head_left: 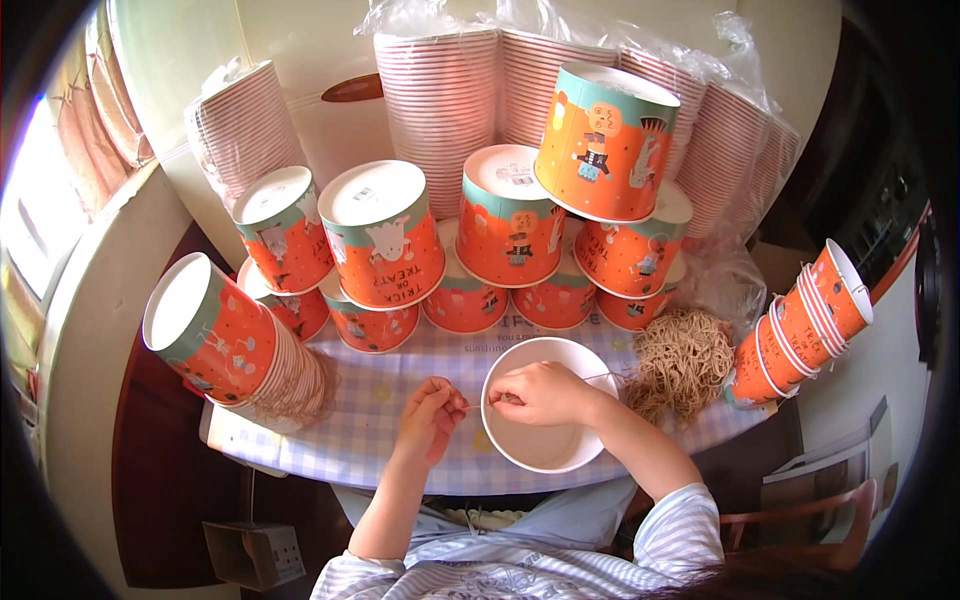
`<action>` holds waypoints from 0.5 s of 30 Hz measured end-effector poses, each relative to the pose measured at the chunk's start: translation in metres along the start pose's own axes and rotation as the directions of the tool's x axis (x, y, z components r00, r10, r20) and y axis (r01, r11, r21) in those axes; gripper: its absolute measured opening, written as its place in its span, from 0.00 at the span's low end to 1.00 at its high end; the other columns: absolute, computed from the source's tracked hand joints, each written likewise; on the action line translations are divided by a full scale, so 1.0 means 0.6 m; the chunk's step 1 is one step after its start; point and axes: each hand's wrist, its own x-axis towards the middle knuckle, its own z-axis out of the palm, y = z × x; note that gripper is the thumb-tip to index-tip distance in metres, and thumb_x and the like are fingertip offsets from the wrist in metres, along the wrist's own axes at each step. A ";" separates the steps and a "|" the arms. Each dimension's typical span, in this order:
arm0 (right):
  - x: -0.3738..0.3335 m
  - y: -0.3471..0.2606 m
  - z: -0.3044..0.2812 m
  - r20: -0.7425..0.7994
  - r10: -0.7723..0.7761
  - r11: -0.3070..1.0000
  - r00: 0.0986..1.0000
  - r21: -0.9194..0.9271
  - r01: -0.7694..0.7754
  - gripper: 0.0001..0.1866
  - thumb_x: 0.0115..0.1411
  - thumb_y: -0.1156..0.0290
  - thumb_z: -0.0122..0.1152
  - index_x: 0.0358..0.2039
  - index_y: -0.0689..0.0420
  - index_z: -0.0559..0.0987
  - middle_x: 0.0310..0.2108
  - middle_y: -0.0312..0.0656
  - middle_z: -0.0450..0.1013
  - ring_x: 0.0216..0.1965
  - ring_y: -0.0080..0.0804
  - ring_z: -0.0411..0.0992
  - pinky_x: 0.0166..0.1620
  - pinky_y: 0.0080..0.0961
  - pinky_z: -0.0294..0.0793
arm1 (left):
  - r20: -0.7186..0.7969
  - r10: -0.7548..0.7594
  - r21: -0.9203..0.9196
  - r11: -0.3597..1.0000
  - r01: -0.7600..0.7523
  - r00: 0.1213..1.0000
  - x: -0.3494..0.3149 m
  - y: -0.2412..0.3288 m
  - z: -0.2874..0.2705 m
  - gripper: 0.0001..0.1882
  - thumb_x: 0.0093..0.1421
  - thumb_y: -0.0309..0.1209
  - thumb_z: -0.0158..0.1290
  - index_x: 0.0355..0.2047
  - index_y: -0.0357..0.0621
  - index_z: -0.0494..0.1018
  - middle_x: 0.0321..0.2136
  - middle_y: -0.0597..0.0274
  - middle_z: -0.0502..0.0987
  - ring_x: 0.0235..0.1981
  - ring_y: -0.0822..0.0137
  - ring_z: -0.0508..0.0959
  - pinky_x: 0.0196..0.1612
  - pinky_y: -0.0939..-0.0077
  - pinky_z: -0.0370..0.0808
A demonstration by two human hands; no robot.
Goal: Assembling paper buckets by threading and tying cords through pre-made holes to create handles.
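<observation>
A white paper bucket [545,448] stands mouth up on the table in front of me. Over its mouth my right hand [540,393] is closed, its fingertips pinching a thin tan string. Left of the rim, my left hand [433,415] has thumb and fingers pressed together on the same string, a short bit of which spans the gap between my hands. From the right hand a strand trails toward a tangled heap of tan string [683,362] on the right. The outside of the bucket is mostly hidden.
Behind the bucket, orange-and-green printed buckets [375,235] are piled upside down, one on top [607,142]. Tall nested stacks in plastic [437,115] stand farther back. A leaning bucket stack [225,335] is at left, tilted nested cups [800,325] at right. A checked cloth [370,430] covers the table.
</observation>
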 end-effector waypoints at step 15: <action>0.000 0.000 0.001 -0.004 -0.026 0.999 1.000 -0.025 0.025 0.08 0.50 0.66 0.51 0.30 0.51 0.78 0.26 0.39 0.74 0.27 0.38 0.73 0.31 0.31 0.72 | -0.418 0.000 -0.002 1.000 -0.001 0.908 -0.030 -0.034 -0.023 0.06 0.57 0.30 0.46 0.34 0.45 0.67 0.30 0.65 0.72 0.33 0.69 0.71 0.36 0.77 0.68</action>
